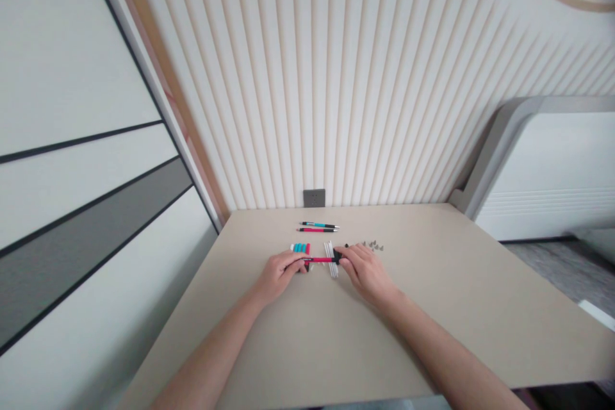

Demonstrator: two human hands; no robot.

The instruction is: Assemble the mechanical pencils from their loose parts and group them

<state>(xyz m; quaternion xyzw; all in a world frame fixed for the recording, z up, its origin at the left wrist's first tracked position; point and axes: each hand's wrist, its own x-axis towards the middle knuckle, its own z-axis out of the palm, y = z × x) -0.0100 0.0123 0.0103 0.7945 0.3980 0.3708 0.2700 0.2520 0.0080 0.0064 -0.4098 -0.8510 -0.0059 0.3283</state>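
A red pen (321,260) with dark ends lies level between my two hands, over the table. At its left end my left hand (281,272) is closed, thumb and fingers pinching it. My right hand (362,267) grips the dark right end. Under the pen several thin white refills (331,272) lie side by side. Just beyond my left hand sit several short blue, red and white pen barrels (301,248). Small grey tips (373,245) lie scattered past my right hand. Some dark parts near both hands are partly hidden by the fingers.
Farther back on the beige table (298,346) lie a blue pen (319,225) and another red pen (317,230). A ribbed wall with a dark socket (314,198) rises behind. A white cabinet (96,218) stands left, a grey-white headboard (552,160) right.
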